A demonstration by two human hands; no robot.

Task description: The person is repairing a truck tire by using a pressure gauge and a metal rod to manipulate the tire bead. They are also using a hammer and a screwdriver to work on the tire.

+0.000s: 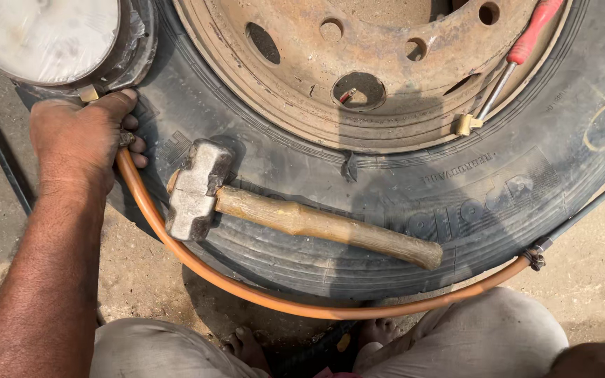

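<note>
Left hand [82, 136], upper left of frame, closed around end of orange hose [281, 302] beneath round pressure gauge [43, 35], gauge cut off by top edge, face washed out. Right hand out of frame; state cannot be told. One truck tyre [400, 203], one rusty rim [386, 84], both cropped. One hammer [288, 213] lying on sidewall, centre. One red-handled tool [526, 49], possibly valve tool, upper right.
</note>
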